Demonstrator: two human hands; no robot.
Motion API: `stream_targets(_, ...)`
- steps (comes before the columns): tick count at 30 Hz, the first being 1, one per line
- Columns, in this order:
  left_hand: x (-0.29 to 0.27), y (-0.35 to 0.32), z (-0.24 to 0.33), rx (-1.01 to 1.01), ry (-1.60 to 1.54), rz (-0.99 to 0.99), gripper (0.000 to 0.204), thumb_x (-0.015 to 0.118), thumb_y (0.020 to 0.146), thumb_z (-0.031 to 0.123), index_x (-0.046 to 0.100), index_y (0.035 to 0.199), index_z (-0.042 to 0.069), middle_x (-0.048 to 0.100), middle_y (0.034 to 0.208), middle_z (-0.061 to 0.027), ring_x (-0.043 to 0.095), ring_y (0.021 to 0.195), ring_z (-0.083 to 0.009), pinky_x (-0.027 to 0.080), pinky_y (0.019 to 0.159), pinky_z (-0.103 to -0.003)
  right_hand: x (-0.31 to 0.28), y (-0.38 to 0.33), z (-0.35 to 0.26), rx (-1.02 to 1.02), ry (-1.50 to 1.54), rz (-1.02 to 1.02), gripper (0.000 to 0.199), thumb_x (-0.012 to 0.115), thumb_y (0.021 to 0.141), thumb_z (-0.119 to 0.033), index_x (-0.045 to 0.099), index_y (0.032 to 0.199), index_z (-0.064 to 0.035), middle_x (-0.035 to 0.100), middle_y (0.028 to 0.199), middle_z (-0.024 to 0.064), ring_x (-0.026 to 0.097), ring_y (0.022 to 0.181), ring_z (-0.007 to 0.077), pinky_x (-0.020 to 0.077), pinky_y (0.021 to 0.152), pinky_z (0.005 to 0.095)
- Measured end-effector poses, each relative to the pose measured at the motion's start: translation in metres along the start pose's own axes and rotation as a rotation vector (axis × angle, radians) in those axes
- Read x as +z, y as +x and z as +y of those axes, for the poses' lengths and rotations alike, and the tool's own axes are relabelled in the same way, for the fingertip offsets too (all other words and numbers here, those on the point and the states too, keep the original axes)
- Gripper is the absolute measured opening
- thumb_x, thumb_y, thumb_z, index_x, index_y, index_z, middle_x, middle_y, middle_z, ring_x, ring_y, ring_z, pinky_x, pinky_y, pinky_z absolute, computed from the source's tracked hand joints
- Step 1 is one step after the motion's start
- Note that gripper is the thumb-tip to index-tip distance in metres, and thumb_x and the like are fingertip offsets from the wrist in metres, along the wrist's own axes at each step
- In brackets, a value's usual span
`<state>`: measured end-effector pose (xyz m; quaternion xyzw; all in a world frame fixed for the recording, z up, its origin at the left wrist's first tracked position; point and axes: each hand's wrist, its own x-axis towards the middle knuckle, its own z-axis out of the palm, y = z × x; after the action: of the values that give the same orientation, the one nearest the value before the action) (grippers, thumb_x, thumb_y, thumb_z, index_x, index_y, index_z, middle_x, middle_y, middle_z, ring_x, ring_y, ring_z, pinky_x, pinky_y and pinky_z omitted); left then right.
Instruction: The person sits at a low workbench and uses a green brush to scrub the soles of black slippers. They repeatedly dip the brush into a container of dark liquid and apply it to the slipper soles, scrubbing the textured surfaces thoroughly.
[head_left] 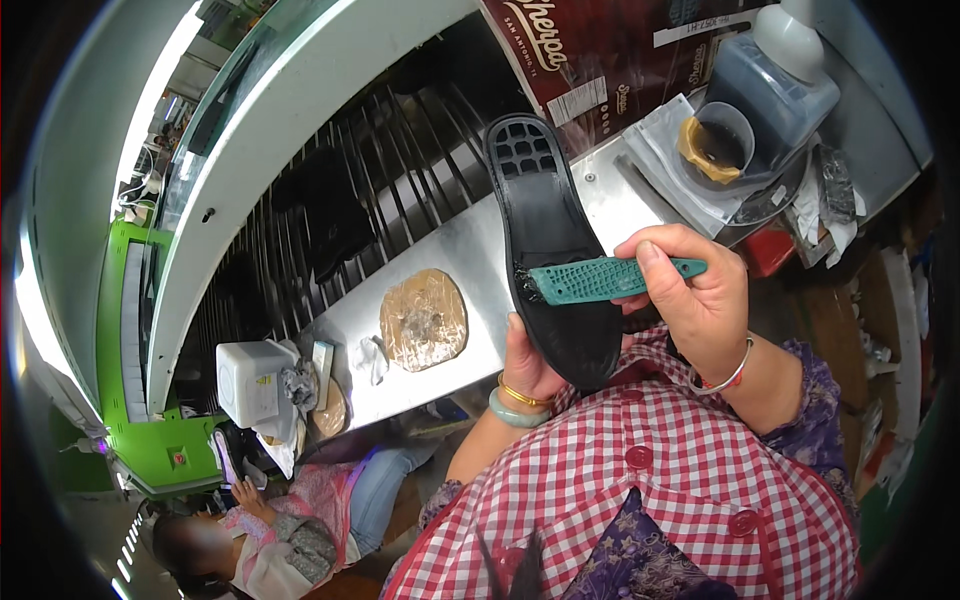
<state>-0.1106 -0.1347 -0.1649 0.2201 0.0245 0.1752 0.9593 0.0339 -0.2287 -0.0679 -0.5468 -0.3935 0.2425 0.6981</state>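
A black shoe sole (543,215) tilts upward in front of me, its inner face toward me, with a honeycomb of hollows at the far heel end. My left hand (530,362) is closed on the near part of its left edge, and some of its fingers are hidden behind the sole. In my right hand (698,288) is a green brush (592,281) with a textured handle, pinched between thumb and fingers. The brush lies across the sole, its dark bristles against the inner face near the left edge.
Left of the sole, a round tape-covered pad (425,320) lies on the metal ledge (470,345). Beyond run conveyor rods (410,165). A cup of dark liquid (738,128) and a plastic jug (785,110) stand right, near a maroon box (590,85). A co-worker (300,530) sits lower left.
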Motion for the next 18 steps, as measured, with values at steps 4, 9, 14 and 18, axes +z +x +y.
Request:
stream_targets(4, -0.002, 0.002, 0.0, 0.03, -0.075, -0.034, 0.091, 0.048, 0.079, 0.072, 0.03, 0.142, 0.009, 0.042, 0.136, -0.0174, 0.046, 0.122, -0.0361, 0.043, 0.095, -0.06, 0.0, -0.002, -0.003, 0.067, -0.024, -0.042, 0.016, 0.052, 0.093, -0.01, 0.063, 0.093, 0.002, 0.063, 0.078, 0.0053, 0.064, 0.064, 0.0085, 0.0487, 0.049, 0.0191)
stream_targets(9, -0.002, 0.005, -0.003, 0.093, -0.407, -0.181, 0.088, 0.038, 0.084, 0.072, 0.029, 0.142, 0.007, 0.04, 0.139, -0.0186, 0.046, 0.123, -0.0367, 0.042, 0.098, -0.059, 0.002, -0.005, -0.002, 0.026, -0.056, -0.063, 0.016, 0.053, 0.093, -0.01, 0.063, 0.093, 0.0022, 0.063, 0.077, 0.0058, 0.063, 0.062, 0.009, 0.0484, 0.048, 0.0192)
stream_targets(14, -0.003, 0.006, 0.001, 0.104, -0.308, -0.093, 0.076, 0.038, 0.088, 0.067, 0.043, 0.134, 0.008, 0.051, 0.131, -0.0145, 0.052, 0.116, -0.0309, 0.044, 0.098, -0.047, -0.001, -0.008, 0.002, 0.01, -0.09, -0.111, 0.014, 0.054, 0.092, -0.008, 0.063, 0.092, 0.0026, 0.064, 0.074, 0.0071, 0.063, 0.06, 0.0096, 0.0478, 0.05, 0.0205)
stream_targets(18, -0.012, 0.005, 0.001, 0.116, -0.392, 0.003, 0.082, 0.033, 0.087, 0.07, 0.041, 0.136, 0.006, 0.051, 0.131, -0.0162, 0.052, 0.117, -0.032, 0.044, 0.098, -0.046, -0.001, -0.011, 0.004, 0.005, -0.142, -0.13, 0.013, 0.054, 0.091, -0.007, 0.063, 0.09, 0.0025, 0.064, 0.071, 0.0082, 0.063, 0.059, 0.0103, 0.0478, 0.052, 0.022)
